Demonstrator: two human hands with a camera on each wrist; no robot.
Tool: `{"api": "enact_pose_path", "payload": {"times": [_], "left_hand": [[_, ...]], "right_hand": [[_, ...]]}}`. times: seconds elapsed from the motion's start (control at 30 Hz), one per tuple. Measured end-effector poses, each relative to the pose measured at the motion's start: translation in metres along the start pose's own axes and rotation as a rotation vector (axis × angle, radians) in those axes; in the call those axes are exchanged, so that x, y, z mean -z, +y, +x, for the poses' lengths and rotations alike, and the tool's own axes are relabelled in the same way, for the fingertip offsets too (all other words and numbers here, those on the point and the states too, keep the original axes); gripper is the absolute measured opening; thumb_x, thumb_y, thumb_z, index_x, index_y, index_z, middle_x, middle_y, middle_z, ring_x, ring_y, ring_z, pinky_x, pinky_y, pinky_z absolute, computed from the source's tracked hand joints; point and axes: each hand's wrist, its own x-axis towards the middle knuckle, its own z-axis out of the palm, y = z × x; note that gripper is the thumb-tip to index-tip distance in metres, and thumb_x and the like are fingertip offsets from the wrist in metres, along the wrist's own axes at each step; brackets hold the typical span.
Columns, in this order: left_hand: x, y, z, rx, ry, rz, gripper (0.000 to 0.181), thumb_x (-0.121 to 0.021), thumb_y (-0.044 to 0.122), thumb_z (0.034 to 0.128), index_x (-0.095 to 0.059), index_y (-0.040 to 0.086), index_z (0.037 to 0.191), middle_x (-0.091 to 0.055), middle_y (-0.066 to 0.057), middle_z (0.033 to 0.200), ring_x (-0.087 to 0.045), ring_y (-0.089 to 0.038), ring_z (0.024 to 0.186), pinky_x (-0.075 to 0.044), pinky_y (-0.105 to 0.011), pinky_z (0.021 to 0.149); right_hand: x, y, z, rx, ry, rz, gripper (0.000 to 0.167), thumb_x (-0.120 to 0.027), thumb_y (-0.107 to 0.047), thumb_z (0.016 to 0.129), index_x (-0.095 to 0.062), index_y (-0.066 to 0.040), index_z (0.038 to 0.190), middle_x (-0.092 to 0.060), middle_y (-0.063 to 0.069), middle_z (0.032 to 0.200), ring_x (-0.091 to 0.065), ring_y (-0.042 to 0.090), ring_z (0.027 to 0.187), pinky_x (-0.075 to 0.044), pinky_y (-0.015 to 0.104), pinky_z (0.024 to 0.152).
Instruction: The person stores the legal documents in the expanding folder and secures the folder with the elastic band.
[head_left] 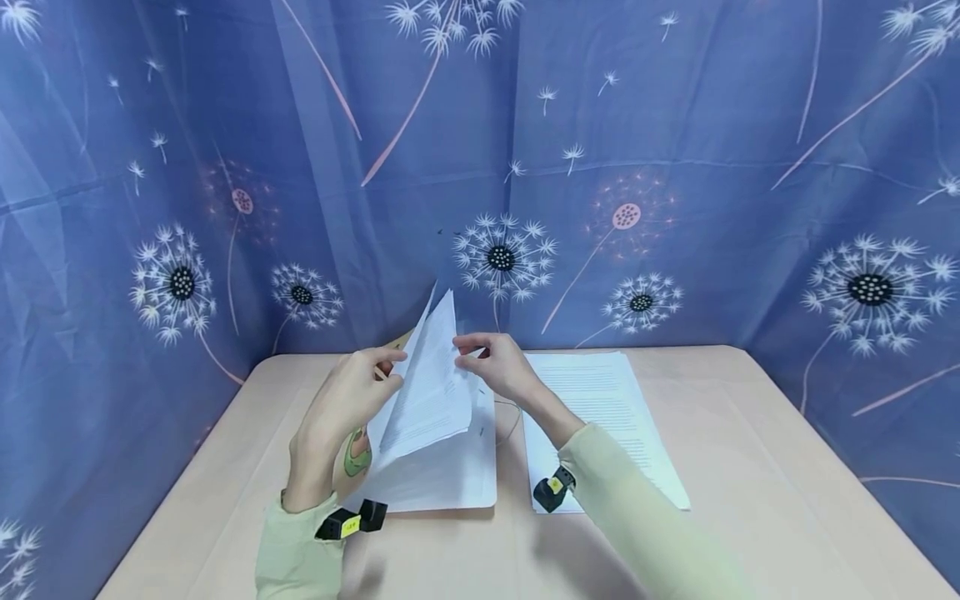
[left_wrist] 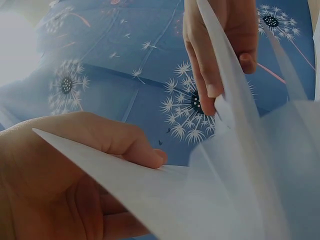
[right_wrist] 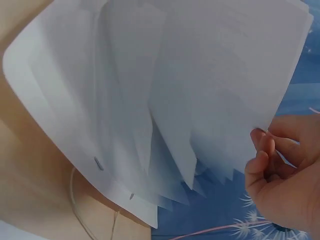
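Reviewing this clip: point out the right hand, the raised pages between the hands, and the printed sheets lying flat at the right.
Right hand [right_wrist: 290, 185]: right wrist view, middle of the hand.
Raised pages [head_left: 432, 404]: head view, middle of the front page.
Printed sheets [head_left: 611, 400]: head view, top sheet's text area.

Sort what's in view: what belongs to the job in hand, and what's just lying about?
Likely the job's:
left hand
right hand
raised sheets, pinched by both hands
white paper beneath

Apparently lying about:
printed stack, in neither hand
thin cord
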Motion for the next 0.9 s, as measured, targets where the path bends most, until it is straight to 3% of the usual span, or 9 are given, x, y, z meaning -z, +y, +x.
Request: {"api": "enact_pose_path", "payload": {"times": [0.13, 0.3, 0.4, 0.63, 0.9], "left_hand": [[0.0, 0.001, 0.0, -0.002, 0.001, 0.003, 0.043, -0.051, 0.012, 0.0912, -0.065, 0.008, 0.132, -0.065, -0.005, 0.097, -0.042, -0.015, 0.053, -0.029, -0.025, 0.047], [-0.001, 0.002, 0.0, 0.011, 0.001, -0.001, 0.044, -0.05, 0.013, 0.0922, -0.063, 0.009, 0.134, -0.065, -0.005, 0.102, -0.05, -0.016, 0.061, -0.033, -0.027, 0.049], [-0.002, 0.003, 0.0, 0.01, 0.002, 0.0, 0.044, -0.05, 0.013, 0.092, -0.063, 0.009, 0.134, -0.065, -0.004, 0.101, -0.051, -0.015, 0.063, -0.033, -0.027, 0.049], [-0.002, 0.003, 0.0, 0.005, 0.012, -0.004, 0.044, -0.051, 0.013, 0.0921, -0.063, 0.008, 0.134, -0.065, -0.006, 0.104, -0.053, -0.016, 0.065, -0.034, -0.027, 0.048], [-0.003, 0.004, 0.0, -0.008, 0.026, 0.006, 0.044, -0.05, 0.011, 0.0919, -0.064, 0.006, 0.133, -0.066, -0.007, 0.102, -0.057, -0.016, 0.07, -0.036, -0.027, 0.049]], "right_hand": [[-0.005, 0.004, 0.002, -0.018, 0.017, 0.064, 0.034, -0.066, -0.014, 0.093, -0.069, -0.01, 0.127, -0.07, 0.006, 0.111, -0.061, 0.015, 0.072, -0.049, 0.027, 0.063], [-0.009, 0.006, 0.005, -0.075, 0.074, 0.317, 0.036, -0.06, -0.003, 0.093, -0.064, 0.0, 0.129, -0.065, 0.016, 0.112, -0.061, 0.01, 0.058, -0.055, 0.028, 0.057], [-0.01, 0.001, 0.003, -0.082, 0.101, 0.396, 0.038, -0.057, 0.002, 0.093, -0.062, 0.005, 0.13, -0.063, 0.02, 0.114, -0.062, 0.008, 0.058, -0.058, 0.028, 0.06], [-0.017, 0.005, 0.002, -0.069, 0.107, 0.375, 0.037, -0.058, 0.001, 0.092, -0.064, 0.001, 0.129, -0.061, 0.016, 0.112, -0.063, 0.01, 0.057, -0.059, 0.03, 0.061], [-0.026, 0.005, -0.001, -0.042, 0.032, 0.289, 0.035, -0.063, -0.001, 0.091, -0.065, 0.004, 0.126, -0.063, 0.015, 0.102, -0.064, 0.011, 0.065, -0.059, 0.032, 0.058]]}}
